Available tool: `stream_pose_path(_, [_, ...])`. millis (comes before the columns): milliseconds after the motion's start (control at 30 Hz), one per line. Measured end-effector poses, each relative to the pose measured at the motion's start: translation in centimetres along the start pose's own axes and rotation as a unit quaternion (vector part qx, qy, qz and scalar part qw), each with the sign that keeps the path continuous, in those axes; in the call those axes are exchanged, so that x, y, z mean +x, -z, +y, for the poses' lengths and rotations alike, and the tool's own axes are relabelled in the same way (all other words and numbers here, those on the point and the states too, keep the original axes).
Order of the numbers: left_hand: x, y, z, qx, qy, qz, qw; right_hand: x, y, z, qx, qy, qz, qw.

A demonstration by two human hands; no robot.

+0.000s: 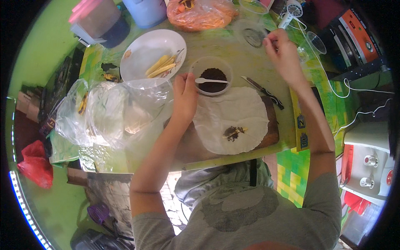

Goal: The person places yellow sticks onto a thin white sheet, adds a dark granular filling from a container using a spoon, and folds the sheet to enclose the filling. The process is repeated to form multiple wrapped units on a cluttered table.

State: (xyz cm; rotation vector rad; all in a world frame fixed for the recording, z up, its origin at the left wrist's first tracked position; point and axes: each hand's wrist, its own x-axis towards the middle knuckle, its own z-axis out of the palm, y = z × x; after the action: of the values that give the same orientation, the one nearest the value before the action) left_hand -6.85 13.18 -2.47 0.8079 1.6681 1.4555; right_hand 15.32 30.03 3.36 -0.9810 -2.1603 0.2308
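Observation:
My left hand (pixel 185 95) is closed at the left side of a clear round plastic tub (pixel 225 66), its fingers against the rim. Dark brown crumbs (pixel 213 88) fill the bottom of the tub. Across its mouth lies a small white plastic spoon (pixel 212 81). Farther right, my right hand (pixel 280 48) pinches the edge of a clear round lid (pixel 250 31); the lid is blurred and see-through. In front of me a thin white wrapper sheet (pixel 233 112) lies on a brown wooden board (pixel 272 125), with a yellow strip topped with dark crumbs (pixel 234 133) on it.
A white plate (pixel 139 50) holds several yellow strips. Left of the board is a clear plastic bag (pixel 112 110) with more sheets. A small knife (pixel 264 91) lies right of the tub. Behind stand an orange-filled bag (pixel 202 14), a lidded bin (pixel 98 23) and a white fan (pixel 290 12).

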Motion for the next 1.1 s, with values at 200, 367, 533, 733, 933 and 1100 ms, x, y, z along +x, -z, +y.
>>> stream_pose_path(200, [0.3, -0.4, -0.9, -0.099, 0.015, 0.003, 0.995, -5.0, -3.4, -5.2, -0.08, 0.274, -0.057, 0.957])
stream_pose_path(367, [0.2, -0.3, 0.1, -0.159, 0.039, 0.007, 0.986, -5.9, -3.3, -5.7, -0.078, 0.324, -0.109, 0.936])
stream_pose_path(533, [0.6, 0.0, -1.0, -0.134, 0.007, -0.013, 0.991, -5.8, -2.8, -5.1, -0.048, 0.326, -0.141, 0.933])
stream_pose_path(733, [0.4, -0.2, -0.8, -0.108, 0.005, -0.013, 0.994, -5.1, -3.9, -4.8, 0.126, 0.019, -0.115, 0.985])
stream_pose_path(933, [0.7, -0.2, -1.1, -0.103, -0.009, -0.027, 0.994, -2.9, -7.2, -3.2, 0.26, -0.227, -0.251, 0.904])
stream_pose_path(1100, [0.4, -0.4, -0.7, -0.107, -0.012, -0.038, 0.993, -2.7, -7.4, -2.8, 0.29, -0.236, -0.306, 0.876])
